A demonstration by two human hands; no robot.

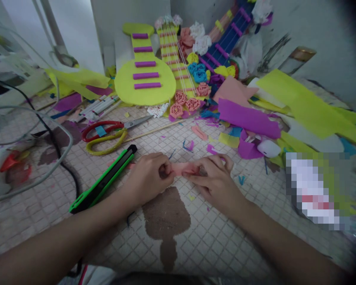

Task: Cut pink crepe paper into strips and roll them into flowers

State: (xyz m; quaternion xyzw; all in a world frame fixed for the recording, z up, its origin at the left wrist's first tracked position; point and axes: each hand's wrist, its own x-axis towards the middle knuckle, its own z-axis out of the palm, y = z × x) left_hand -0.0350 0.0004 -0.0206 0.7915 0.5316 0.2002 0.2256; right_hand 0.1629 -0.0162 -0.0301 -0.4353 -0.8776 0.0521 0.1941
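Head view: person's L hand [151,173] and R hand [216,175] both pinch a pink strip [178,169] running btwn them, low over the surface [225,245]. Green cutter [104,180] lies beside L hand, w/ scissors [124,133] just beyond & yellow guitar shape [166,83] at back.

- Thin salmon-pink paper strip [179,169], plain.
- Long plastic-bodied utility knife [103,180]: bright green with black slider and end.
- Metal scissors [125,132]: one red handle loop, one yellow, silver-grey blades.
- Flat pear-shaped cutout [124,77]: lemon yellow, striped with five purple bars.
- Crumpled paper rosettes [192,104]: salmon pink.
- Crumpled paper flowers [199,74]: bright blue.
- Oblong paper scrap [247,118]: solid purple.
- Broad paper sheet [302,103]: yellow-green.
- Tabletop [219,245]: pale beige, dark-lined diamond grid, brown patches.
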